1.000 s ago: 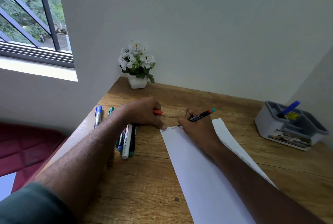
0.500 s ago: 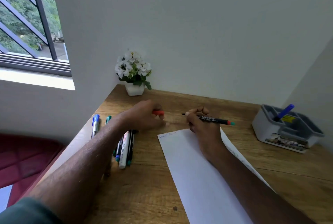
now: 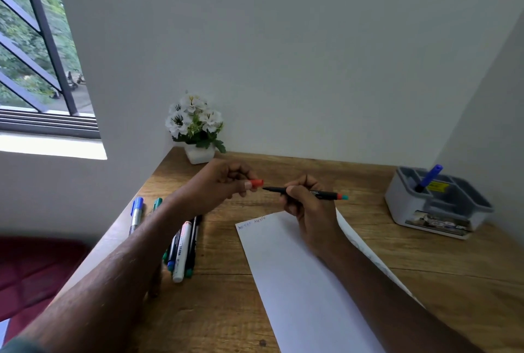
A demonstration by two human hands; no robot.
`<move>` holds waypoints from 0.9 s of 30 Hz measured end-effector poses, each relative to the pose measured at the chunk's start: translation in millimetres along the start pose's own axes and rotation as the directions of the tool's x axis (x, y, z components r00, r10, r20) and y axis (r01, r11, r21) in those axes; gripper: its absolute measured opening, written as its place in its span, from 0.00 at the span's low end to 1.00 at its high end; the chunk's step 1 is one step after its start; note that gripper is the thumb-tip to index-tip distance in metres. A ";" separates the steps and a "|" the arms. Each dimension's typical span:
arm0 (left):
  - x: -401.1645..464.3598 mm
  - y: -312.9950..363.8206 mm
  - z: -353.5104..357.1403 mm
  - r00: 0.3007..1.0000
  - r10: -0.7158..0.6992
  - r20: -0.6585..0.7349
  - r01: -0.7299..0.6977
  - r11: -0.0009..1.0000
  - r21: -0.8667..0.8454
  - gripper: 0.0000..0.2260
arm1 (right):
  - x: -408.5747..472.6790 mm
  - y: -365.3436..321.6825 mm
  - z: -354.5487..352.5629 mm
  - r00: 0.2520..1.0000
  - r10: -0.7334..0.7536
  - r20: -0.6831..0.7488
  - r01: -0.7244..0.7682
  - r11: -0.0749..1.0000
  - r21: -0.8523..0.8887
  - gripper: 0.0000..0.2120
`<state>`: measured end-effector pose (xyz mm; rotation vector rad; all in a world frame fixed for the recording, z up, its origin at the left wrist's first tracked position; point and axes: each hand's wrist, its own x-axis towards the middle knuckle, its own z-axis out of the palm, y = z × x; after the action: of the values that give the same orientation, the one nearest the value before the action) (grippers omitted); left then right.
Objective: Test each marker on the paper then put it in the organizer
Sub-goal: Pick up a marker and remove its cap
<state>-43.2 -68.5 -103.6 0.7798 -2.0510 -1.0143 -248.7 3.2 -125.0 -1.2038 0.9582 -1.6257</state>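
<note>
My right hand [image 3: 307,210] grips a black marker [image 3: 326,194] with a red and teal rear end, held level above the desk, its tip pointing left. My left hand [image 3: 224,182] pinches the marker's red cap [image 3: 256,183] just left of that tip, a small gap between them. Below the hands lies the white paper [image 3: 297,281], with faint scribbles near its top left corner. The grey organizer [image 3: 436,202] stands at the right, a blue marker [image 3: 429,178] upright in it. Several more markers [image 3: 183,247] lie in a bunch under my left forearm.
A white pot of white flowers [image 3: 198,131] sits in the desk's back left corner. Two more markers [image 3: 136,213] lie near the desk's left edge. Walls close the desk at the back and right. A red cushion [image 3: 34,276] lies below left.
My right hand lifted the marker off the paper and turned it level. My left hand rose from the desk and brought the red cap close to the tip.
</note>
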 end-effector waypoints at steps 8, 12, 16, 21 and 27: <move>0.8 0.0 3.3 1.000 0.005 0.017 -0.005 0.999 0.033 0.05 | 2.4 3.8 -1.2 1.000 0.005 -0.026 -0.005 1.000 0.017 0.06; 1.2 0.1 6.1 0.999 0.017 0.040 -0.017 1.000 0.009 0.05 | 3.4 6.1 -0.9 1.000 0.013 0.021 -0.013 1.000 -0.015 0.02; 2.1 0.2 9.5 0.998 0.022 0.052 -0.016 0.994 -0.110 0.06 | 0.4 4.0 0.8 0.996 0.019 0.081 -0.014 0.998 -0.059 0.06; 0.8 -1.1 8.0 0.999 0.010 0.032 -0.003 0.981 -0.196 0.05 | 0.7 0.8 5.5 0.998 0.056 0.039 -0.054 0.997 -0.059 0.06; 0.1 0.0 8.4 0.999 0.042 0.001 -0.040 0.968 -0.246 0.05 | 2.0 -2.2 12.3 0.998 0.032 0.058 -0.030 0.999 -0.031 0.05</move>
<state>-49.9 -65.1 -107.2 0.6025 -1.8916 -1.2207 -237.6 1.0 -119.5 -1.2443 0.9630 -1.5478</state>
